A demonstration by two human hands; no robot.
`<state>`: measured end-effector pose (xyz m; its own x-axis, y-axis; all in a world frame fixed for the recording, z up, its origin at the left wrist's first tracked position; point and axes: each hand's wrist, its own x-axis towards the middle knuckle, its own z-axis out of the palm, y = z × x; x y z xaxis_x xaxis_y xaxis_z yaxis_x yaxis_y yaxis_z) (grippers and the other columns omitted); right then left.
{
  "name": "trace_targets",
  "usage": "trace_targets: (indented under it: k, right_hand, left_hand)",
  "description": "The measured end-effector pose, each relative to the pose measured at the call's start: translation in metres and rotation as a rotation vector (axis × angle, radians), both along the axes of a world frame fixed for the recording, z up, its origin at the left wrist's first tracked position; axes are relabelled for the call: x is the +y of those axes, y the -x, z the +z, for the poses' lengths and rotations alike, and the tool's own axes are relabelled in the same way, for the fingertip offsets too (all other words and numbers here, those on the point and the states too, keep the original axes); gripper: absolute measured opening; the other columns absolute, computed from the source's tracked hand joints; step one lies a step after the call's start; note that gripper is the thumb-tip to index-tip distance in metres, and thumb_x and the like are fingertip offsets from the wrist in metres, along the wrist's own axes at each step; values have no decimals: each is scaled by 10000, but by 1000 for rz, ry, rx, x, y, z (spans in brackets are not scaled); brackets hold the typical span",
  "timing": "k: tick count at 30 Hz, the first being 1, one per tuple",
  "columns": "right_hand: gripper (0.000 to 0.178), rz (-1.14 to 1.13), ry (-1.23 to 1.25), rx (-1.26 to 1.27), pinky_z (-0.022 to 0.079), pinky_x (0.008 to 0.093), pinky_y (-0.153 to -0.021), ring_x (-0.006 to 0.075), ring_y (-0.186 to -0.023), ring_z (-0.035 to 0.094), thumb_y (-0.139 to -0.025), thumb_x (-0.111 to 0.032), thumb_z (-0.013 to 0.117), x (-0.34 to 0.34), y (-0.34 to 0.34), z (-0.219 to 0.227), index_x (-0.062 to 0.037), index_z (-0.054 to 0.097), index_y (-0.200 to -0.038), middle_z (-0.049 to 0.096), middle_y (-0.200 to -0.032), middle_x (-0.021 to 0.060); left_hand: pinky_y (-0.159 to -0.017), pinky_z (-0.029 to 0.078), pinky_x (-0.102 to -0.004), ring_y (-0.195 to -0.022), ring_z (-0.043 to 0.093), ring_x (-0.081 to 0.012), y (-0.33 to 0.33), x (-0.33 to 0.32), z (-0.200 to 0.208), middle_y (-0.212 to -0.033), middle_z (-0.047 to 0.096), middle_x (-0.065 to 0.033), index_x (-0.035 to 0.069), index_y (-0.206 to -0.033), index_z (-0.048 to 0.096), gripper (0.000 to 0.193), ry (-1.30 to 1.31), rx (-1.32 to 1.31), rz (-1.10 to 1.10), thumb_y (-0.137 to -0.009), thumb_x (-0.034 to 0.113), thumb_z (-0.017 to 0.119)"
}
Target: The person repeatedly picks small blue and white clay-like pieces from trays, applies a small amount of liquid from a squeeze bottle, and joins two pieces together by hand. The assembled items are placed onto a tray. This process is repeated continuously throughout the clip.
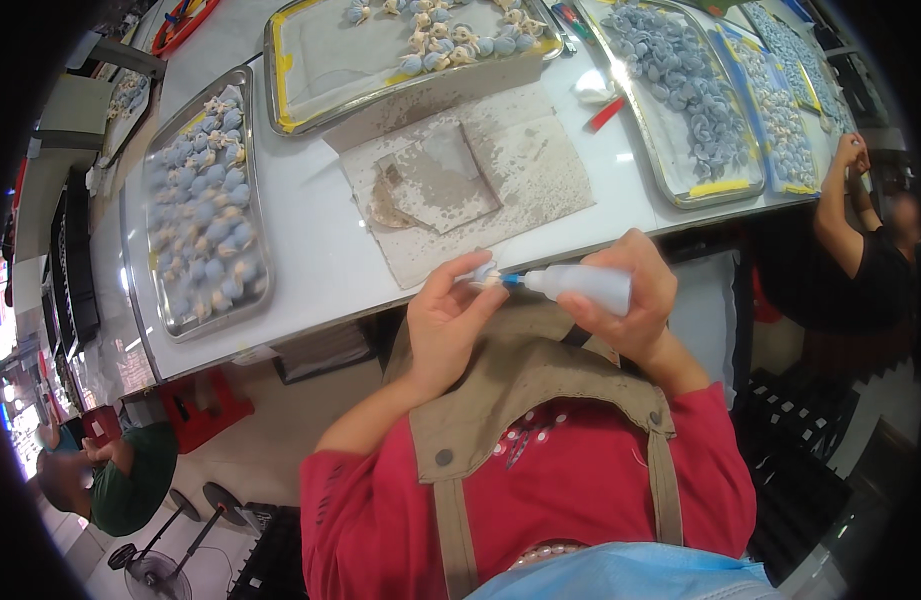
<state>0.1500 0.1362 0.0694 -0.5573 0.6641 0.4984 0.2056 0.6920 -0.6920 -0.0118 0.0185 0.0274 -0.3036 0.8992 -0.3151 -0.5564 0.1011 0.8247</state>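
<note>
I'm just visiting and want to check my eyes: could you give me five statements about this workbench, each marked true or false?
1. The left fingers hold a small piece. True.
2. The right fingers are empty. False: the right fingers hold a squeeze bottle.
3. The bottle's blue tip points toward the small piece. True.
4. The tray left of the cardboard holds blue-and-cream pieces. True.
5. The apron is black. False: the apron is brownish.

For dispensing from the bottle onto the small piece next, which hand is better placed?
Probably the right hand: it grips the white squeeze bottle, whose blue tip points at the small piece. The left hand is busy holding that piece.
</note>
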Motion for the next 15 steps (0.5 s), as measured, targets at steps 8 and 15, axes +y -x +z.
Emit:
trace_targets:
  k: [8, 15]
  right_hand:
    - [322, 2, -24, -12, 388, 295, -483, 202, -555, 491, -628, -196, 805, 3, 1, 3, -44, 571, -788, 529, -655, 63]
    - [299, -34, 82, 64, 396, 291, -502, 198, -569, 499, -629, -150, 798, 4, -2, -3, -39, 574, -792, 535, -669, 65]
  left_hand:
    - [-788, 463, -233, -894, 566, -121, -1, 1, 1, -1002, 591, -103, -38, -1188, 478, 389, 3, 36, 2, -818, -49, 598]
    - [-764, 475, -243, -884, 603, -158, -2, 3, -1, -991, 602, -117, -41, -1179, 469, 373, 1, 12, 33, -837, 26, 604]
